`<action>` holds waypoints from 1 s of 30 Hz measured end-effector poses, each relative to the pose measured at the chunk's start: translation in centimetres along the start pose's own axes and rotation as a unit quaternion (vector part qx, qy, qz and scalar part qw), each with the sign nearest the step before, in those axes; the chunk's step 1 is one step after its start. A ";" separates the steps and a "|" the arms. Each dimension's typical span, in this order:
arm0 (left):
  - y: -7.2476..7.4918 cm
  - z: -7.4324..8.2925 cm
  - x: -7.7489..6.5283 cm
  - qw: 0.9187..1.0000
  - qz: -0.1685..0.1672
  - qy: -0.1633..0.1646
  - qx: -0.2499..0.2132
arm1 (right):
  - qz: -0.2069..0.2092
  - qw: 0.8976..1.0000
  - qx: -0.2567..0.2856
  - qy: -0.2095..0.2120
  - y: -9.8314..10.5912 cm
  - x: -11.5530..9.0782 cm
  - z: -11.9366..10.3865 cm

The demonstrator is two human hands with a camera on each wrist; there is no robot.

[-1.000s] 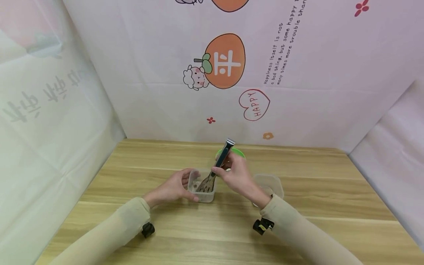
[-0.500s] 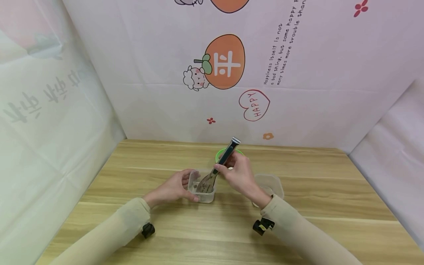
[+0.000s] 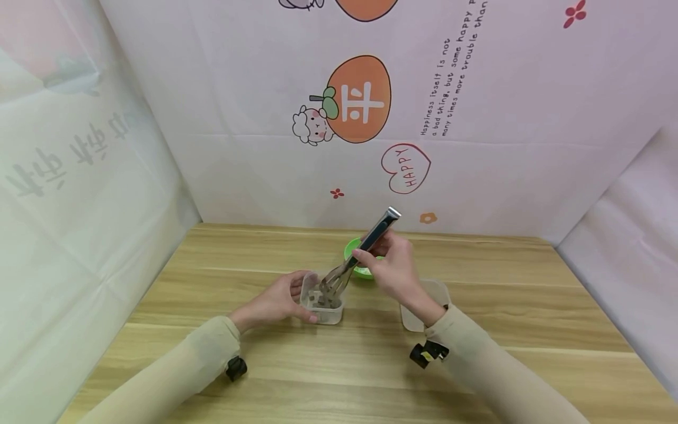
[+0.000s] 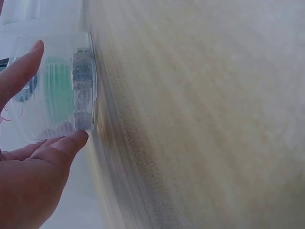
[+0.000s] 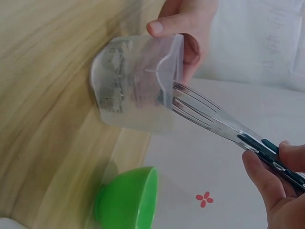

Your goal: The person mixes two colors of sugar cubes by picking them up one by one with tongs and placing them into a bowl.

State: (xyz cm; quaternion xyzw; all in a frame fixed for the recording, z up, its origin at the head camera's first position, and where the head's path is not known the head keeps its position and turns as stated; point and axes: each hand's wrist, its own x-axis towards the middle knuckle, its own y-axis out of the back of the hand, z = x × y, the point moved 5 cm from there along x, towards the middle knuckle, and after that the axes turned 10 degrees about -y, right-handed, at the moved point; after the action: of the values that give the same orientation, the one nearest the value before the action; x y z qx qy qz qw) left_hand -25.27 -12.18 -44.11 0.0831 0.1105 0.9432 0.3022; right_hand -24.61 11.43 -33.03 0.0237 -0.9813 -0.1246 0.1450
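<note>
My left hand (image 3: pixel 275 300) holds a clear plastic container (image 3: pixel 329 317) on the table, its thumb at the front wall and its fingers around the far side. Several small greyish cubes (image 4: pixel 82 71) lie in the bottom of it. In my right hand (image 3: pixel 396 268) is a pair of metal tongs (image 3: pixel 375 234) with dark green handle grips, pinched between thumb and fingers. Their slotted heads slant down into the container's mouth, above the cubes. Through the cloudy wall in the right wrist view, a dark patch shows at the tips of the tongs; I cannot tell if it is a cube.
A green bowl (image 5: pixel 126 200) with something whitish inside stands behind, partly hidden by my right hand. A second clear container (image 3: pixel 410 319) sits under my right wrist. Printed white cloth (image 3: pixel 254 176) rises from the back edge of the wooden table (image 3: pixel 307 377).
My right hand has moved up and to the right, drawing the tongs higher in the container. More of the cubes and the green bowl now shows. The left hand has stayed in place.
</note>
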 end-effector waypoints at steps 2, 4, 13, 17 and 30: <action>0.0 0.0 0.0 1.000 -0.001 -0.001 0.000 | 0.004 1.000 0.011 0.001 0.4 0.2 -0.2; 0.0 -0.1 0.0 1.000 0.000 0.000 0.001 | 0.008 1.000 0.020 0.004 0.9 0.4 -0.4; 0.0 -0.2 0.0 1.000 0.003 -0.001 -0.006 | 0.037 0.999 0.031 0.017 3.5 1.6 -0.7; 0.0 -0.1 -0.1 1.000 0.004 -0.005 -0.010 | 0.056 0.998 0.022 0.019 5.0 2.5 -0.4; 0.0 0.0 -0.1 1.000 0.011 0.001 -0.009 | 0.095 0.994 -0.053 -0.021 8.0 4.4 2.0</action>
State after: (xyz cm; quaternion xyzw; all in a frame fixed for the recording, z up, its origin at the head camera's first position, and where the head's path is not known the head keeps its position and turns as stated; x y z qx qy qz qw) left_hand -25.15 -12.22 -44.16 0.0805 0.1016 0.9475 0.2923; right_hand -29.50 19.25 -31.66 -0.0795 -0.9740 -0.1627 0.1364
